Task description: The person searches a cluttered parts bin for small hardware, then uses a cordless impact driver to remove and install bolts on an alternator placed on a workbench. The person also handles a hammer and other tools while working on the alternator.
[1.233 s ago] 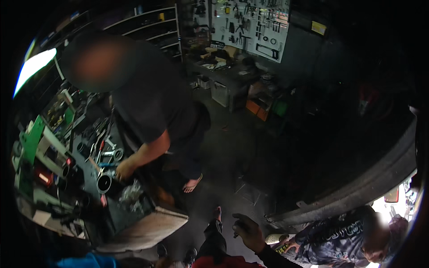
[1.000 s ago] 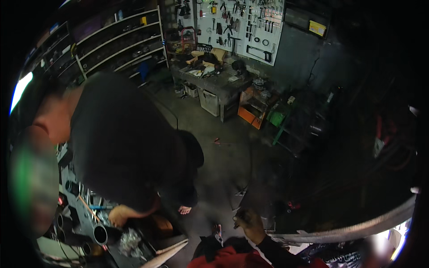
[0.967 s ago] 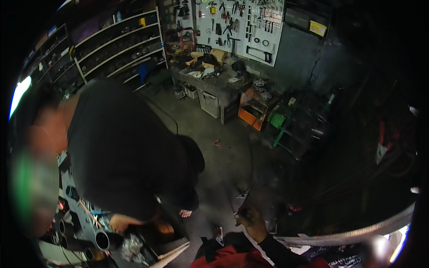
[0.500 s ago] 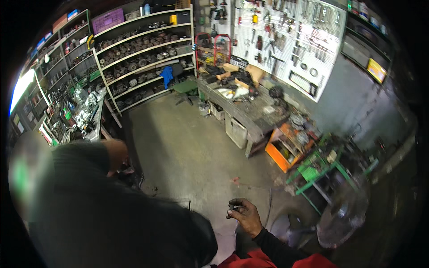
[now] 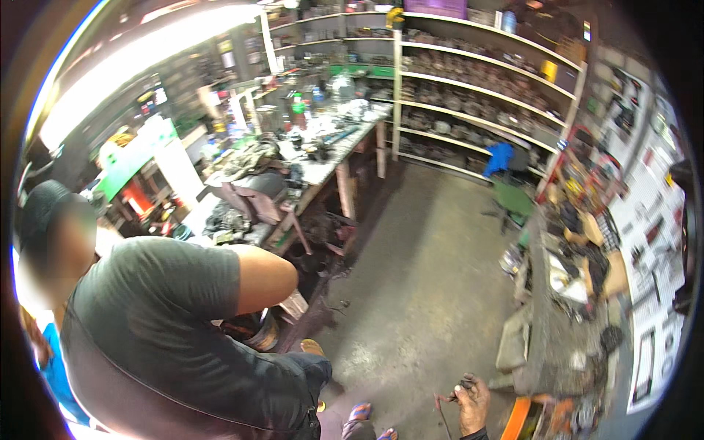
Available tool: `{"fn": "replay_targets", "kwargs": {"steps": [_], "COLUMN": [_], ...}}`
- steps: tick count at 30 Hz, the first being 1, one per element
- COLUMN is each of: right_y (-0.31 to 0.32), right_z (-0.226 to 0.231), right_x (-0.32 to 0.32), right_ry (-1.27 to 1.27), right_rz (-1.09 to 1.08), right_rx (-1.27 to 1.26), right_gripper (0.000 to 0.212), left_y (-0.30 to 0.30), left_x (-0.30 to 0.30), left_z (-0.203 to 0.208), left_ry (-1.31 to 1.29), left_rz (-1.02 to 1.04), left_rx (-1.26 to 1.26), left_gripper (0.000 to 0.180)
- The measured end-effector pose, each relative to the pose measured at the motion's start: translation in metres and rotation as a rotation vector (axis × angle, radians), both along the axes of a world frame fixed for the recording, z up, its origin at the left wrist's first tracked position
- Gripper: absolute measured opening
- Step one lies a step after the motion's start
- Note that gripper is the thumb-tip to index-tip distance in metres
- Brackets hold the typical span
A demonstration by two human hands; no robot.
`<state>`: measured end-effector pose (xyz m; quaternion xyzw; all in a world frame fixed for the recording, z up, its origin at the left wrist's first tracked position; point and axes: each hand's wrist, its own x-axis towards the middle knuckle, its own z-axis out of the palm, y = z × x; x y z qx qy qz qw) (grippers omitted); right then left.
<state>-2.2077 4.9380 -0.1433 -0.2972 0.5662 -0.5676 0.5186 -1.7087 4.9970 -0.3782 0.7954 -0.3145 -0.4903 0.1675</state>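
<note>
My right hand [image 5: 474, 408] comes up from the lower edge, right of the middle. Its fingers are closed in a pinch round a small dark piece [image 5: 466, 383], too small to name. Just left of it, a thin reddish thing [image 5: 443, 400] with a dark cord shows low by the floor; I cannot tell whether it touches the hand. My left hand is out of view.
A person in a dark T-shirt [image 5: 161, 315] leans close on my left. Beyond stands a cluttered workbench [image 5: 345, 150]; shelves of metal parts [image 5: 484, 84] line the back. A green chair [image 5: 513, 198] and another loaded bench [image 5: 539, 352] are on the right. Sandalled feet [image 5: 359, 412] show below.
My view has swung left, bringing the left workbench and more of the person into sight. My right hand now appears lower and farther right, still pinching the small dark piece.
</note>
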Motion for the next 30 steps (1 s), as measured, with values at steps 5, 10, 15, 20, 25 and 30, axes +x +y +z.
{"fn": "replay_targets", "kwargs": {"steps": [5, 10, 15, 20, 25, 30], "right_y": [-0.127, -0.233, -0.337, -0.464, -0.622, -0.809], "right_z": [-0.032, -0.015, 0.000, -0.014, -0.034, -0.014], "right_x": [0.020, 0.013, -0.013, -0.025, -0.031, -0.011], "right_ry": [-0.202, -0.025, -0.038, -0.098, -0.174, -0.265], "right_rz": [0.244, 0.402, 0.425, 0.446, 0.436, 0.495], "right_rx": [-0.060, -0.031, 0.095, 0.122, 0.117, -0.006], "right_gripper": [0.032, 0.040, 0.037, 0.035, 0.037, 0.033], "left_y": [-0.009, -0.113, -0.243, -0.380, -0.512, -0.609], "left_x": [-0.034, -0.075, -0.095, -0.104, -0.127, -0.175], "left_z": [-0.004, -0.021, -0.005, 0.006, -0.011, -0.002], "left_ry": [0.039, 0.075, 0.132, 0.169, 0.204, 0.314], "left_rz": [0.235, 0.328, 0.353, 0.368, 0.439, 0.611], "left_rx": [-0.028, 0.006, -0.040, -0.099, -0.114, -0.155], "left_gripper": [0.025, 0.024, 0.024, 0.023, 0.023, 0.022]}}
